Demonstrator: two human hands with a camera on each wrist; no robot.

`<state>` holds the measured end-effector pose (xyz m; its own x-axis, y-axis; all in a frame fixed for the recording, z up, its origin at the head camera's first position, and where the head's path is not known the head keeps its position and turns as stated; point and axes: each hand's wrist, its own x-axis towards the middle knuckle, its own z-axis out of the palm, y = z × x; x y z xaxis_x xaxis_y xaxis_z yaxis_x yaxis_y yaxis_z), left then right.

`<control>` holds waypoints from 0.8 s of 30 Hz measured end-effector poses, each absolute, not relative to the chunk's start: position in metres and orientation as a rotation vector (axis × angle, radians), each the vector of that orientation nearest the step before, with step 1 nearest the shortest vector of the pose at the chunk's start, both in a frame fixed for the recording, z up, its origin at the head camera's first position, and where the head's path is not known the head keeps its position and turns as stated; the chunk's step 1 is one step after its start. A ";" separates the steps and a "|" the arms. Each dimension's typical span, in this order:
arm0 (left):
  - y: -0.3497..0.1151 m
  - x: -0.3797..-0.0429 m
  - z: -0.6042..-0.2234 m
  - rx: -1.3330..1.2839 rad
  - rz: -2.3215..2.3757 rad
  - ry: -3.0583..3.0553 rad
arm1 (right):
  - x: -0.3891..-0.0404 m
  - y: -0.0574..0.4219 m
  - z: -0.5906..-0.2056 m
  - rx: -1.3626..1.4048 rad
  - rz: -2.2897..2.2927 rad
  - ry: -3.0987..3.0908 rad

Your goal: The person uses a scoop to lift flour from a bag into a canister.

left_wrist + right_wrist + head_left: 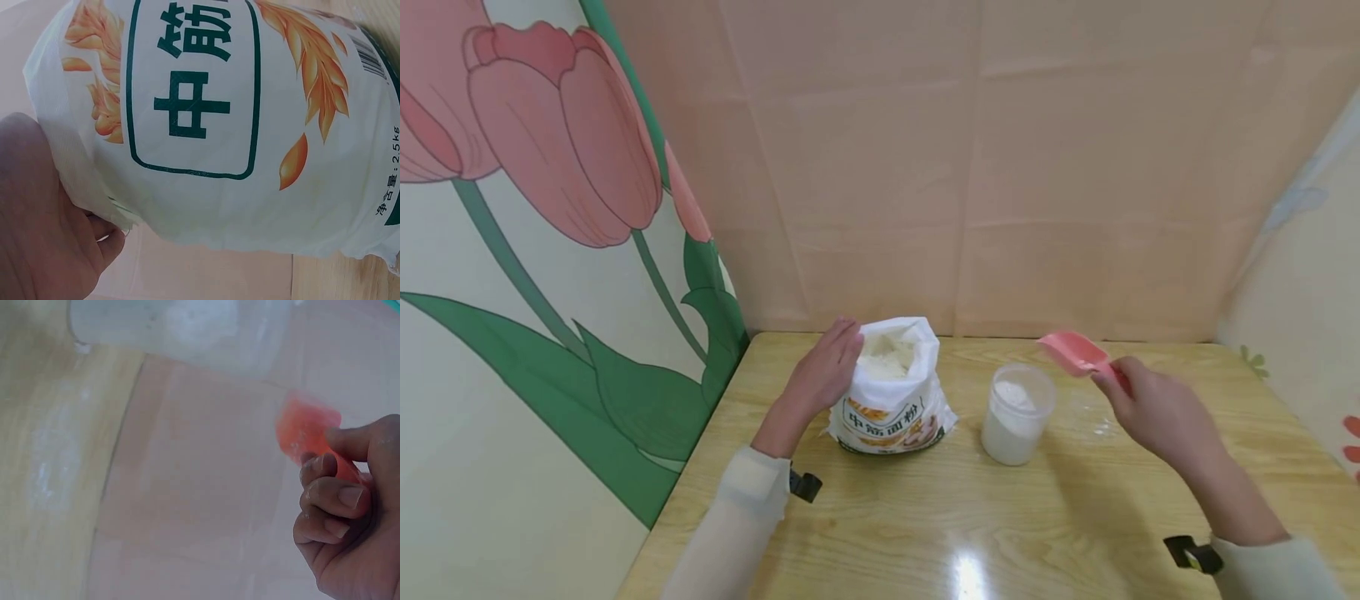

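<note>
An open white bag of flour [895,408] stands upright on the table, pale flour [891,354] visible in its mouth. My left hand [826,371] grips the bag by its upper left edge. In the left wrist view, the fingertips [111,247] curl at the bag's rim, and the printed front fills much of the picture. Beside the bag stands a clear plastic jar [1017,417] partly filled with white powder. To the right of the jar and above the table, my right hand [1165,408] holds a pink scoop [1075,353] by its handle, its bowl pointing left.
A wood-grain table [880,533] carries everything. Right of the jar lies a small clear plastic item [1093,417], hard to make out. A pinkish covering [880,167] rises behind the table, and a tulip-painted wall [565,292] borders the left side.
</note>
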<state>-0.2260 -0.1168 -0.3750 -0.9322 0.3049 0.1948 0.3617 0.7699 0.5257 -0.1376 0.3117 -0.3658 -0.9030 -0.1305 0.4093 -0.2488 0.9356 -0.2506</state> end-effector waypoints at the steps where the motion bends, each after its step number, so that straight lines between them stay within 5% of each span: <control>1: -0.117 -0.226 -0.375 -0.539 -0.883 -2.862 | -0.136 0.313 -0.371 0.243 0.427 -2.699; 24: -0.118 -0.224 -0.376 -0.570 -0.897 -2.831 | -0.135 0.348 -0.446 -0.166 0.311 -2.948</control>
<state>-0.2244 -0.1177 -0.3762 -0.9222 0.3167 0.2218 0.3866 0.7539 0.5312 -0.1345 0.3481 -0.4462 -0.9789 0.1279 0.1591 0.0919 0.9720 -0.2161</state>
